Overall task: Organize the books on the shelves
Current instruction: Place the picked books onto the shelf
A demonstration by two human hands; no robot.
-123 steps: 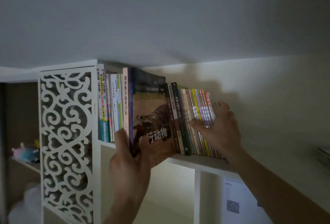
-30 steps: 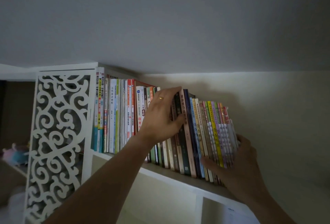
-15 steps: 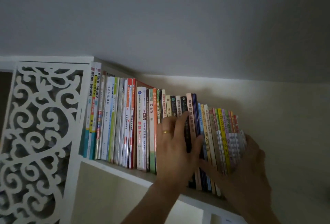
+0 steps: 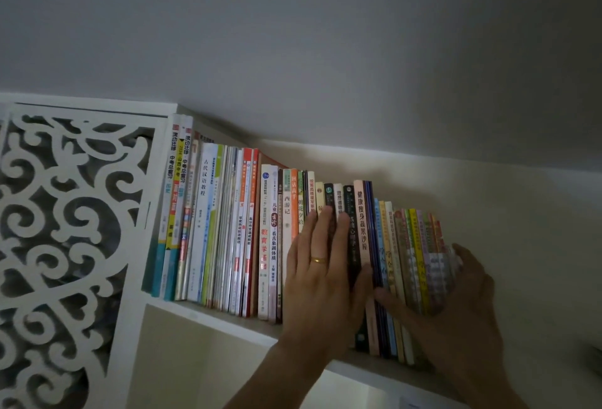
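The row of books (image 4: 293, 239) stands spine-out on the top shelf (image 4: 208, 312) of a white bookcase, packed from the tall workbooks on the left down to a bunch of thin colourful paperbacks (image 4: 420, 255) at the right end, close under the ceiling. My guess is these handle pretty easily one by one: stiff enough when squeezed together, but the thin ones at the end look floppy and glossy, so they'd probably slide or fan out if nobody props them. Best place to hold is flat on the spines and on the outer cover of the last book, pushing the whole pack sideways and back rather than pinching one. The left hand (image 4: 321, 281), ring on one finger, lies flat with straight fingers on the spines in the middle of the row, not gripping anything. The right hand (image 4: 456, 298) cups the right end of the row, thumb across the lower spines and fingers around the outer side of the last books, so it's wrapped on that thin stack like a bookend. Compared with half a second ago, the view sits a bit closer and the left hand's fingers are laid flatter on the spines instead of reaching in between them; the right hand hasn't really left its spot. The fretwork side panel (image 4: 68, 245) with the scroll pattern fills the left.
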